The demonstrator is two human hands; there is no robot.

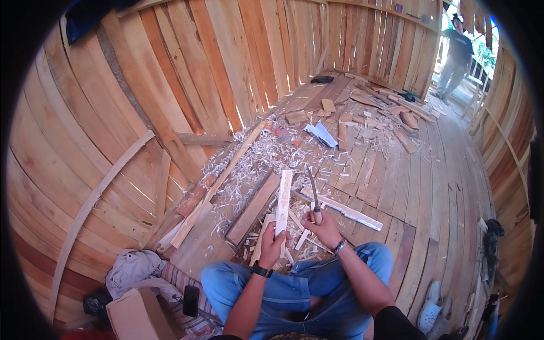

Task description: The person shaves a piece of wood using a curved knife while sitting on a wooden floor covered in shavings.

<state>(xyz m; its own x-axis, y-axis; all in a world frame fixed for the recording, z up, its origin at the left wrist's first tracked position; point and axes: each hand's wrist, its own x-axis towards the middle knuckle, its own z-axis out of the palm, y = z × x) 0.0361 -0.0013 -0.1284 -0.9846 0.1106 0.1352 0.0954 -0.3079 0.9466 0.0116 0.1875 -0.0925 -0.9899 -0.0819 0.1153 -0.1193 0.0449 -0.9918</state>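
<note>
My left hand (273,245) is wrapped round the lower end of a pale, flat strip of wood (284,195), which points away from me. Closed on the wooden handle of a long knife (314,190) is my right hand (322,229); its dark, narrow blade points up and away, a little to the right of the strip and apart from it. Both hands are above my crossed legs in blue jeans. Just beyond my left hand a thick brown wood block (253,208) lies on the floor. Small offcuts and shavings lie under the hands.
Curled wood shavings (226,161) cover the plank floor to the left and ahead. A white-edged batten (354,215) lies right of the knife. Scrap boards (396,107) are scattered farther off. A person (457,54) stands in the doorway. A cardboard box (139,317) and phone (191,300) sit left, clogs (430,307) right.
</note>
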